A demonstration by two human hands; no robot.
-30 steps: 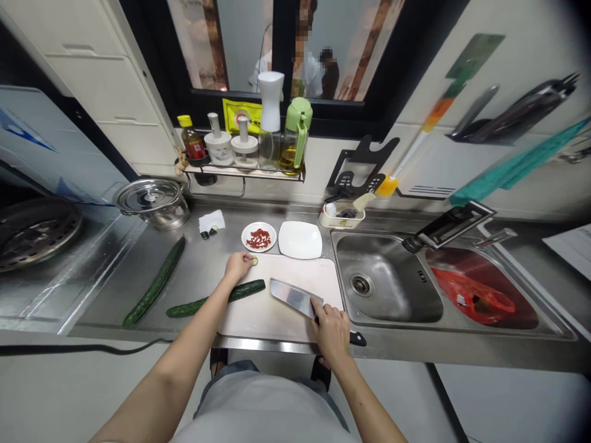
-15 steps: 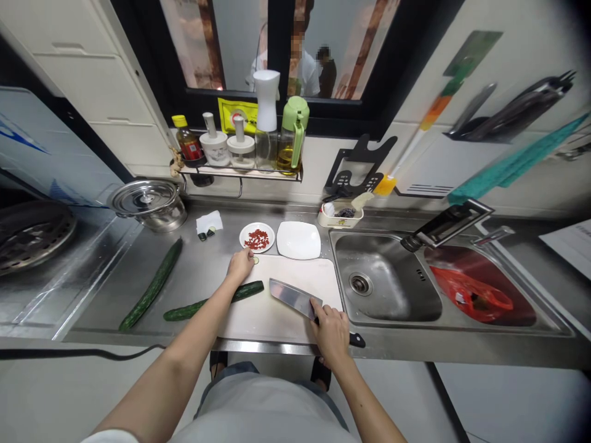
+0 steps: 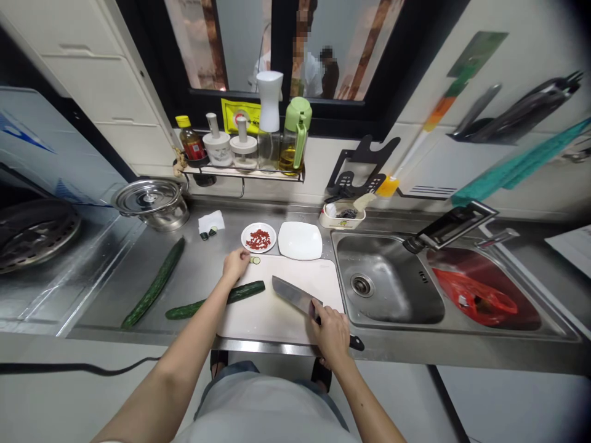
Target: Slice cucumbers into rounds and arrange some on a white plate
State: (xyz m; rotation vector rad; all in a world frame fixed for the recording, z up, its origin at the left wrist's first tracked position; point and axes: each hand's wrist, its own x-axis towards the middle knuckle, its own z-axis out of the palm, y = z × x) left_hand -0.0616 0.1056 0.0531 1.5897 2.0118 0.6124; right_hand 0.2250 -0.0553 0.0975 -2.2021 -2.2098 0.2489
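Note:
My left hand [image 3: 236, 263] is at the far left corner of the white cutting board [image 3: 281, 323], fingers pinched at the edge of some thin cucumber slices [image 3: 256, 261]; its palm side is hidden. My right hand [image 3: 331, 329] grips a cleaver-like kitchen knife [image 3: 294, 296] by the handle, its broad blade slanting over the board, pointing away to the left. A cut cucumber [image 3: 247, 290] lies partly on the board and passes beneath my left forearm. Left of it, a whole cucumber [image 3: 154, 284] rests on the steel counter.
Beyond the board are a plate of chopped red pieces [image 3: 245, 241] and a white square plate [image 3: 300, 249]. A black handle [image 3: 356, 343] juts out by the board's near right corner. The sink [image 3: 392, 307] is right, a lidded pot [image 3: 170, 212] left, a bottle shelf [image 3: 277, 177] behind.
My left hand has shifted slightly left, and more of the cucumber slices shows beside its fingertips. The right hand and knife stay nearly still; the view has shifted a little.

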